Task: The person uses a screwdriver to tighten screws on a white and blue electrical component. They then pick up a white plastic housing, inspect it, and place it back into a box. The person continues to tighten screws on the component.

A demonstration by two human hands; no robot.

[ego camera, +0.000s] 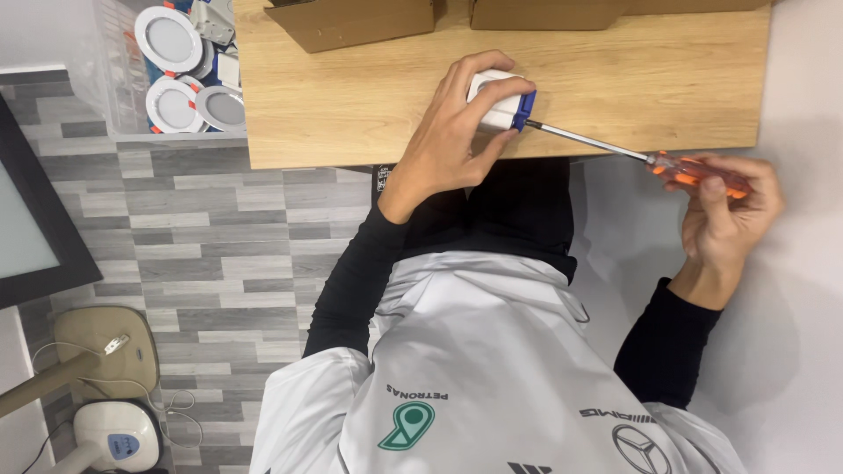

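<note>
Grey plank flooring runs beneath a light wooden counter, with a white wall on the far side. On the counter near its front edge lies a small white box with a blue end. The left hand covers this box, its grip closed around the casing, fingers wrapped over the top and thumb underneath. The right hand is off the counter, its grip closed on the orange transparent handle of a screwdriver. The metal shaft spans the gap between the hands, and its tip meets the blue end of the box. Two cardboard boxes sit at the counter's far edge. A clear bin of round white light fittings stands beside the counter. Both forearms wear black sleeves.
</note>
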